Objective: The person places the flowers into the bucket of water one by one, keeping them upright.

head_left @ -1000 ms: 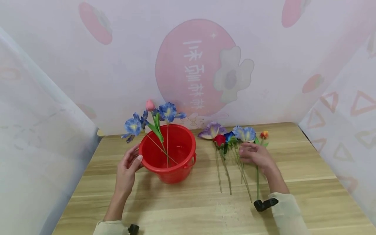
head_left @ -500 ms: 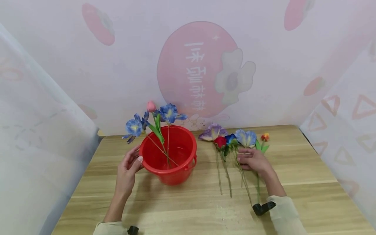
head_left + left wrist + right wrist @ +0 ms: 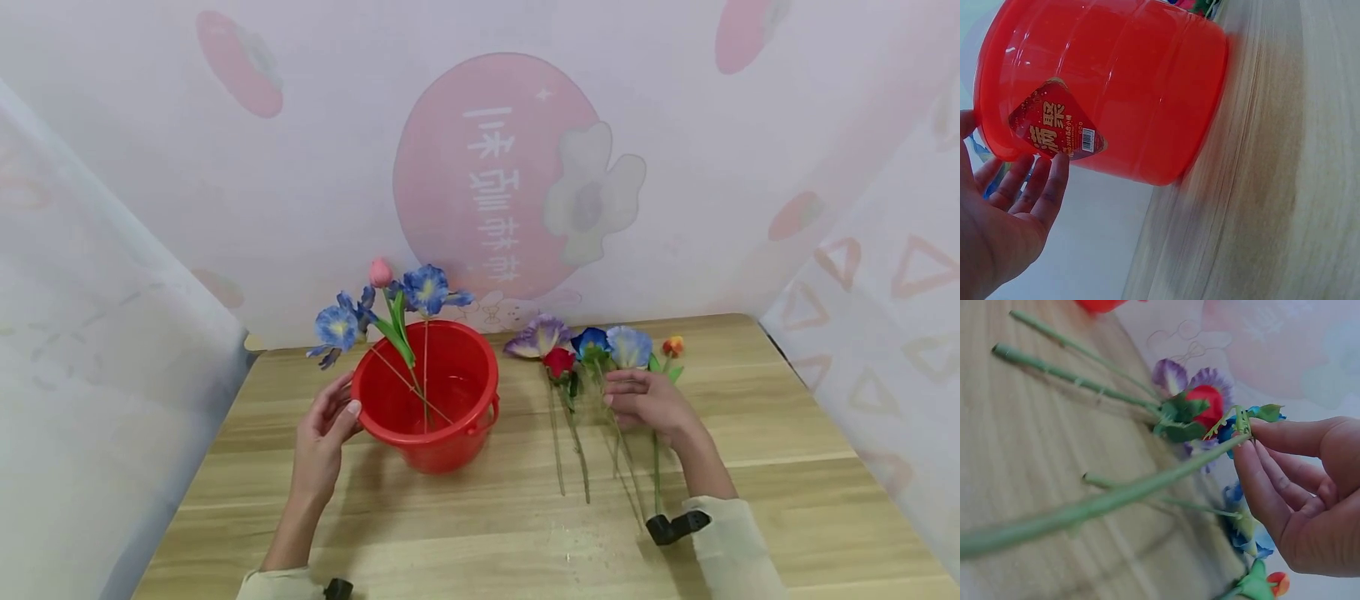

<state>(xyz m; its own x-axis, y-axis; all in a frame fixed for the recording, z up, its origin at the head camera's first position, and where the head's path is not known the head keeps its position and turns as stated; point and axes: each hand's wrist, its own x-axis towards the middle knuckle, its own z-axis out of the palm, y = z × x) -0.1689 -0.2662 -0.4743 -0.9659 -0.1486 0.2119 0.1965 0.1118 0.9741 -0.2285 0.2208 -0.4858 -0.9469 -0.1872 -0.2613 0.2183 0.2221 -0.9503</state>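
Observation:
A red plastic bucket (image 3: 450, 454) stands on the wooden table, holding two blue irises (image 3: 337, 327) and a pink tulip (image 3: 381, 272). At its left side, my left hand (image 3: 318, 446) holds the rim, thumb at the edge and fingers against the outer wall, near a sticker (image 3: 1057, 119). To the right, my right hand (image 3: 652, 404) pinches the stem of a blue rose (image 3: 591, 342) between thumb and index finger, just below the bloom. The right wrist view shows this green stem (image 3: 1116, 494) raised above the table, while the blue bloom is mostly hidden by the fingers.
Left of the rose lie a purple iris (image 3: 538, 335) and a red rose (image 3: 558, 362). A light blue iris (image 3: 630, 346) and an orange flower (image 3: 672, 346) lie to its right, stems toward me. A printed backdrop (image 3: 480, 167) closes off the table's far edge.
My right hand has closed on the blue rose's stem and lifted it slightly, so the bloom now sits higher and apart from the red rose. My left hand and the bucket stay put.

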